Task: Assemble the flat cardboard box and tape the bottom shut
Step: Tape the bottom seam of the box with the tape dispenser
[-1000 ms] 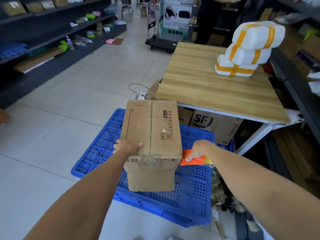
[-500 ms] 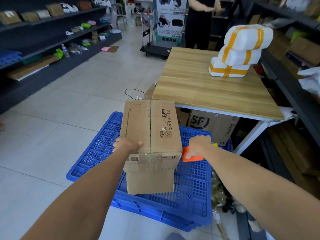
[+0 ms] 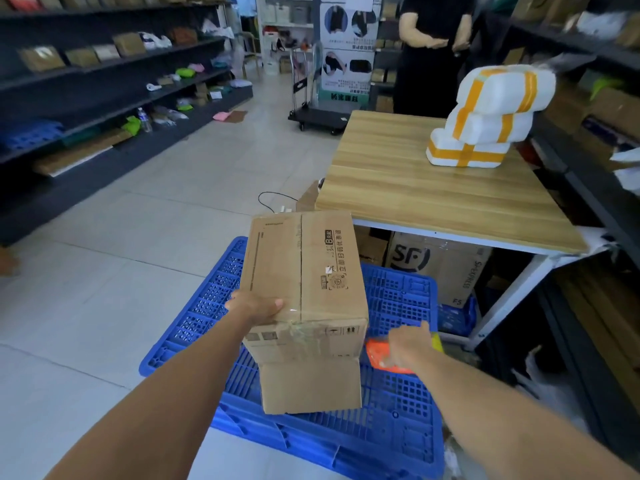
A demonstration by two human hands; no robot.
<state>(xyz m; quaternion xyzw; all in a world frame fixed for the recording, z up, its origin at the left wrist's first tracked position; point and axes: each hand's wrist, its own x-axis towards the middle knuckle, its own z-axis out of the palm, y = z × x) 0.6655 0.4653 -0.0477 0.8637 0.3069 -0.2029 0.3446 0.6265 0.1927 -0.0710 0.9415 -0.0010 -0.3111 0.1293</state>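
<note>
A brown cardboard box (image 3: 304, 271) is squared up and held above a blue plastic pallet (image 3: 391, 410). Its upper face shows two flaps meeting at a centre seam, with clear tape over the near edge. One flap hangs down from the box's near side. My left hand (image 3: 256, 304) presses flat on the near left of the upper face. My right hand (image 3: 408, 344) is just right of the box, level with its near corner, closed on an orange tape dispenser (image 3: 379, 355), which it partly hides.
A wooden table (image 3: 433, 188) stands ahead on the right with a white foam bundle (image 3: 491, 119) strapped in orange tape. An SF carton (image 3: 436, 265) sits under it. Dark shelves line both sides. A person in black stands behind the table beside a flat trolley (image 3: 318, 116).
My right hand has moved the orange tape dispenser down and away from the box's right edge. The camera has tilted up a little. The left hand stays on the box.
</note>
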